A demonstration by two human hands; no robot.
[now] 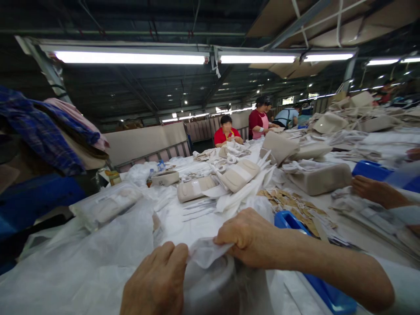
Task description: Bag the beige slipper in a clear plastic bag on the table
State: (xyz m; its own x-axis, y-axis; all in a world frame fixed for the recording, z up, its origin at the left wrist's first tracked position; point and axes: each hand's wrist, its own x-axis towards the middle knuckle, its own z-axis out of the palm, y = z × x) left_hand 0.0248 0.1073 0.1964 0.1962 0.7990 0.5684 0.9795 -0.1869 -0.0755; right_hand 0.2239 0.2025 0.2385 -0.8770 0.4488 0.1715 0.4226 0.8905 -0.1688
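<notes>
A clear plastic bag [210,253] with a beige, rounded item [213,284] inside lies close in front of me. My right hand [244,236] pinches the gathered edge of this bag between thumb and fingers. At the bag's left side, my left hand [155,280] has its fingers curled over the plastic edge. The lower part of the bagged item runs out of the picture, and its kind does not show clearly. Beside my right forearm stands a blue plastic tray [331,291], partly hidden by the arm.
Flat beige padded pieces [239,175] lie ahead, with brown paper tags [292,205] to their right. A filled plastic bag [108,203] rests at left near hanging clothes [39,131]. Another person's hand [377,192] reaches in from the right. Two people [226,133] work across the table.
</notes>
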